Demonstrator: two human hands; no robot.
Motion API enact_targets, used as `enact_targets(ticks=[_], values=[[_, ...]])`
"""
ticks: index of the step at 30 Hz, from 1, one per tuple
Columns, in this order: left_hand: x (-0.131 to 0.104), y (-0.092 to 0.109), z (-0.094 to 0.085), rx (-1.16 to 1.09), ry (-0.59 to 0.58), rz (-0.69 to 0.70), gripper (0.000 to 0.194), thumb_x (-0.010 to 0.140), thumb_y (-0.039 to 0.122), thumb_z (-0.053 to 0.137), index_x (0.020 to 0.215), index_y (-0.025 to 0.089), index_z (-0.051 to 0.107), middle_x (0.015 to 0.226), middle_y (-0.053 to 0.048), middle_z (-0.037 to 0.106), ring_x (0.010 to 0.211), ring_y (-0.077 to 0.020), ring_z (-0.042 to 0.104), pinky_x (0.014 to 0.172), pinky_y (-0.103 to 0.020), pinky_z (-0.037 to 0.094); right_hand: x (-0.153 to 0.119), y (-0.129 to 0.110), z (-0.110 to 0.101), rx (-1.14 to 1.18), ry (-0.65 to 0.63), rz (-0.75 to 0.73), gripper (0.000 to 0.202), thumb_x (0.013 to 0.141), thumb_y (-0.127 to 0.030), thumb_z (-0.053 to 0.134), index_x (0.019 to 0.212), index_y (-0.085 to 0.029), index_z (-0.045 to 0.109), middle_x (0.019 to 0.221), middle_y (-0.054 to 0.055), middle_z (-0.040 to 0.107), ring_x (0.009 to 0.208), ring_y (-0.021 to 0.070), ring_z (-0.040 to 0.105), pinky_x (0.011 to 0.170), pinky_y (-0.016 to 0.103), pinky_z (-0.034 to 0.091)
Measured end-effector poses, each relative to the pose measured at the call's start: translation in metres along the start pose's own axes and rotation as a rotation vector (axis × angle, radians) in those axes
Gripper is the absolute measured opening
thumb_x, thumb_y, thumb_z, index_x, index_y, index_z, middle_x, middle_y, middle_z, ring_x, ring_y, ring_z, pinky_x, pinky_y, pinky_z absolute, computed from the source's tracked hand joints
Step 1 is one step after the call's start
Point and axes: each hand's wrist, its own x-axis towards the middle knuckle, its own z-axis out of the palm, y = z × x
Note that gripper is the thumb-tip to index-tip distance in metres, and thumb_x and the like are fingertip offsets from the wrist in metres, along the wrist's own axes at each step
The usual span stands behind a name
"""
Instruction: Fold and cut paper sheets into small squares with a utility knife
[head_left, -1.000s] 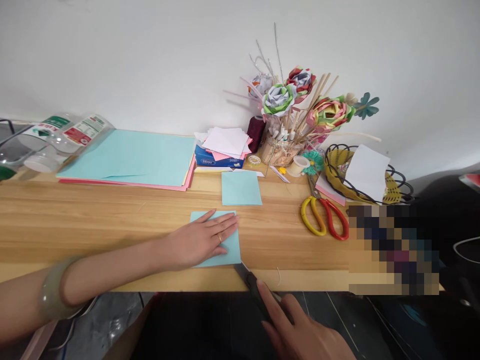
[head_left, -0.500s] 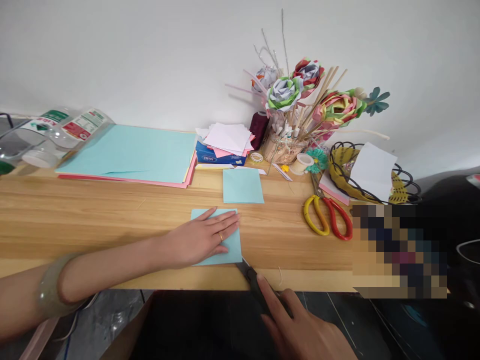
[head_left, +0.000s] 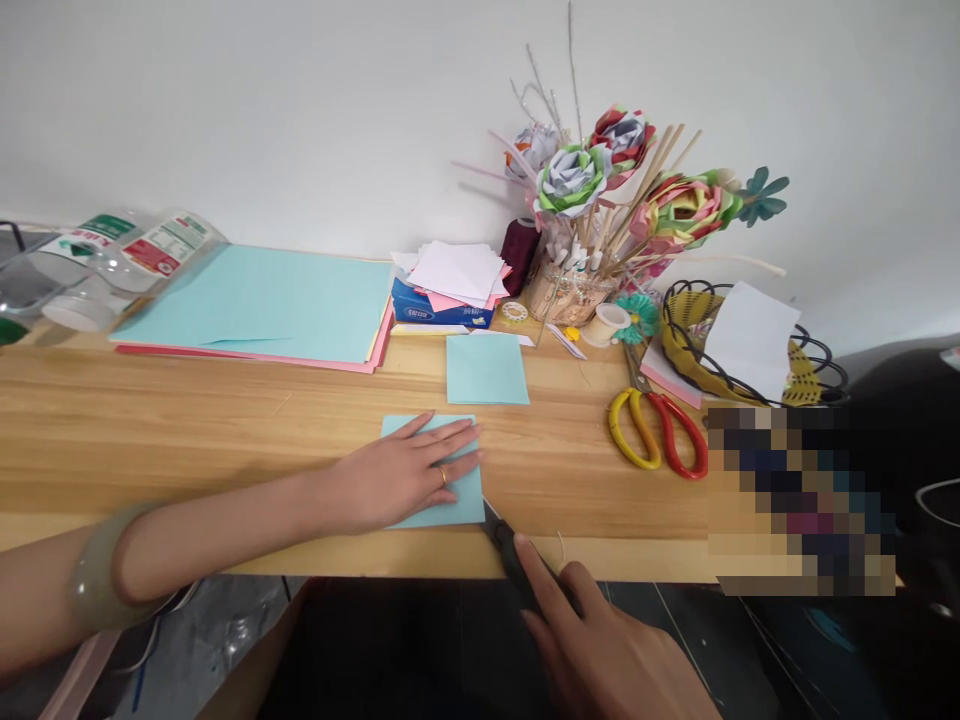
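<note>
My left hand (head_left: 420, 468) lies flat with its fingers spread, pressing a light blue paper square (head_left: 469, 505) onto the wooden table. A ring is on one finger and a bangle on the wrist. My right hand (head_left: 592, 625) grips a black-handled knife (head_left: 510, 550), index finger stretched along the handle. The metal blade points up and left, its tip at the paper's lower right edge. Whether the tip sits inside the paper's layers, I cannot tell. A second light blue paper square (head_left: 487, 370) lies just beyond, apart from both hands.
Yellow-and-red-handled scissors (head_left: 658, 430) lie to the right, before a yellow basket (head_left: 686, 345). Large blue sheets (head_left: 277, 300) are stacked at the left near plastic bottles (head_left: 142, 250). Paper flowers (head_left: 574, 182) stand in a pot (head_left: 566, 297) beside a blue box (head_left: 442, 308). A blurred patch covers the right.
The knife's blade has shifted slightly up along the paper's right edge. My left hand stays in place, with one finger moved slightly outward. The whole view has shifted a little.
</note>
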Motion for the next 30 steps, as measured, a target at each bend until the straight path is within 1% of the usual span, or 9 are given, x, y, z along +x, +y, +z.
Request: enact_targets(ticks=[3, 7, 11, 14, 17, 20, 24, 26, 30], values=[[0.0, 0.0, 0.0, -0.002, 0.013, -0.002, 0.047, 0.1, 0.04, 0.031, 0.142, 0.019, 0.034, 0.151, -0.011, 0.028, 0.142, -0.0212, 0.02, 0.114, -0.043, 0.016, 0.002, 0.0, -0.001, -0.023, -0.001, 0.009, 0.043, 0.09, -0.025, 0.041, 0.133, -0.015, 0.044, 0.073, -0.001, 0.059, 0.032, 0.0081, 0.047, 0.027, 0.021, 0.029], [0.0, 0.001, 0.001, -0.009, 0.036, 0.002, 0.047, 0.1, 0.04, 0.029, 0.141, 0.019, 0.035, 0.151, -0.01, 0.03, 0.141, -0.0206, 0.021, 0.114, -0.043, 0.014, 0.007, 0.001, -0.003, -0.028, 0.0, 0.013, 0.045, 0.09, -0.025, 0.043, 0.133, -0.014, 0.045, 0.075, 0.002, 0.061, 0.032, 0.009, 0.05, 0.028, 0.021, 0.034], [0.0, 0.001, 0.001, -0.005, 0.089, -0.005, 0.049, 0.101, 0.042, 0.025, 0.142, 0.017, 0.034, 0.148, -0.012, 0.033, 0.14, -0.0205, 0.025, 0.115, -0.049, 0.002, 0.011, 0.002, -0.005, -0.009, -0.017, 0.02, 0.045, 0.09, -0.026, 0.044, 0.133, -0.014, 0.045, 0.08, 0.004, 0.064, 0.034, 0.0097, 0.052, 0.029, 0.022, 0.037], [0.0, 0.001, 0.0, 0.018, 0.103, -0.021, 0.052, 0.1, 0.046, 0.023, 0.142, 0.018, 0.034, 0.147, -0.009, 0.036, 0.142, -0.0233, 0.019, 0.112, -0.055, -0.006, 0.012, 0.001, -0.005, -0.017, -0.019, 0.022, 0.044, 0.09, -0.027, 0.043, 0.133, -0.014, 0.045, 0.082, 0.004, 0.064, 0.034, 0.0097, 0.053, 0.029, 0.022, 0.039], [-0.001, 0.001, 0.002, 0.053, 0.102, -0.06, 0.054, 0.098, 0.05, 0.026, 0.141, 0.02, 0.036, 0.149, -0.012, 0.03, 0.143, -0.0273, 0.014, 0.111, -0.059, -0.002, 0.013, 0.001, -0.005, -0.031, -0.027, 0.022, 0.044, 0.091, -0.027, 0.041, 0.132, -0.014, 0.045, 0.085, 0.005, 0.065, 0.036, 0.0099, 0.055, 0.03, 0.022, 0.039], [-0.001, 0.0, 0.005, 0.064, 0.087, -0.098, 0.059, 0.096, 0.054, 0.026, 0.142, 0.018, 0.033, 0.152, -0.018, 0.022, 0.142, -0.0274, 0.017, 0.111, -0.056, 0.007, 0.016, 0.002, -0.007, -0.033, -0.054, 0.008, 0.044, 0.091, -0.024, 0.04, 0.133, -0.012, 0.044, 0.086, 0.005, 0.064, 0.038, 0.0108, 0.057, 0.03, 0.023, 0.039], [-0.002, -0.001, 0.008, 0.044, 0.055, -0.128, 0.068, 0.096, 0.057, 0.019, 0.146, 0.011, 0.023, 0.153, -0.014, 0.019, 0.143, -0.0226, 0.013, 0.114, -0.046, 0.011, 0.02, 0.003, -0.01, -0.004, -0.112, 0.01, 0.047, 0.091, -0.023, 0.041, 0.137, -0.01, 0.04, 0.083, 0.004, 0.063, 0.042, 0.0123, 0.059, 0.031, 0.024, 0.041], [-0.002, -0.001, 0.008, 0.034, 0.042, -0.133, 0.07, 0.096, 0.057, 0.016, 0.146, 0.009, 0.02, 0.154, -0.013, 0.016, 0.143, -0.0222, 0.011, 0.114, -0.045, 0.011, 0.022, 0.004, -0.01, 0.0, -0.146, 0.011, 0.047, 0.091, -0.023, 0.041, 0.137, -0.012, 0.041, 0.086, 0.005, 0.064, 0.045, 0.0126, 0.06, 0.032, 0.024, 0.042], [-0.001, -0.001, 0.007, 0.008, 0.028, -0.134, 0.071, 0.096, 0.058, 0.015, 0.146, 0.009, 0.019, 0.154, -0.014, 0.013, 0.143, -0.0235, 0.011, 0.113, -0.046, 0.012, 0.026, 0.005, -0.011, -0.002, -0.192, 0.001, 0.04, 0.091, -0.022, 0.041, 0.129, -0.02, 0.053, 0.088, 0.007, 0.065, 0.047, 0.0123, 0.06, 0.037, 0.022, 0.044]])
